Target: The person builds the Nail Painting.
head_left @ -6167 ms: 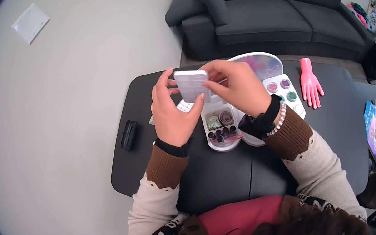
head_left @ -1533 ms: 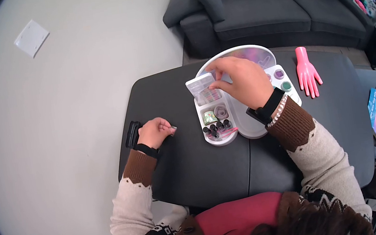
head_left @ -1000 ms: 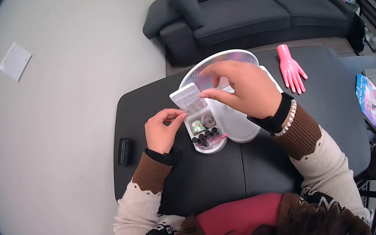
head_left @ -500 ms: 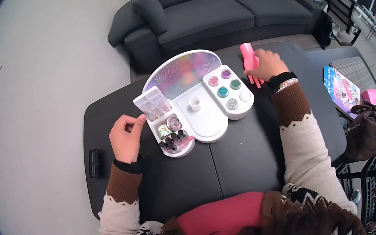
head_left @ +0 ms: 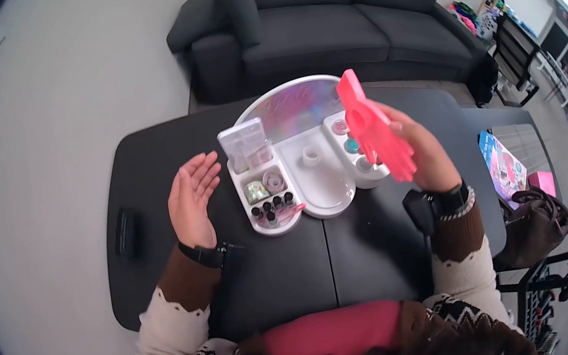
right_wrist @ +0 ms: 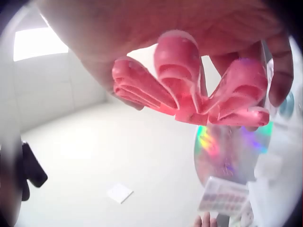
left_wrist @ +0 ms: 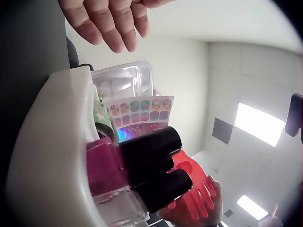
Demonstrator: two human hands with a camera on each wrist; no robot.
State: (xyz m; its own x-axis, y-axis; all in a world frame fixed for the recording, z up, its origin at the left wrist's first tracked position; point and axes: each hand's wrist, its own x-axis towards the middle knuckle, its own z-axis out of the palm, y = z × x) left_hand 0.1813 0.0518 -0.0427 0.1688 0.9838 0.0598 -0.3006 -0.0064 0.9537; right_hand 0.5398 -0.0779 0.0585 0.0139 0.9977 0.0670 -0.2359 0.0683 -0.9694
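Note:
My right hand [head_left: 429, 153] grips a pink plastic mannequin hand [head_left: 373, 128] from behind, raised over the right part of a white manicure kit tray [head_left: 325, 182]. In the right wrist view its moulded fingers [right_wrist: 177, 56] face the camera. To the left of the tray, my left hand [head_left: 191, 199] is held up with straight fingers and nothing in it. Nearest to it, a clear compartment case [head_left: 243, 142] stands upright in the tray's back left section, with a nail sticker sheet [left_wrist: 142, 111] close by. Black-capped polish bottles [head_left: 274, 208] lie in the front left section.
A green patterned roll [head_left: 255, 191] and a coiled ring [head_left: 274, 181] fill the tray's middle left compartment. Glitter pots, one teal [head_left: 352, 145], are partly hidden by the mannequin hand. A black case [head_left: 127, 232] lies at the table's left edge. A sofa [head_left: 315, 35] stands beyond.
The case, earlier in both hands, now stands in the tray. My right hand has picked the mannequin hand up from the table and brought it leftward. My left hand's fingers have straightened.

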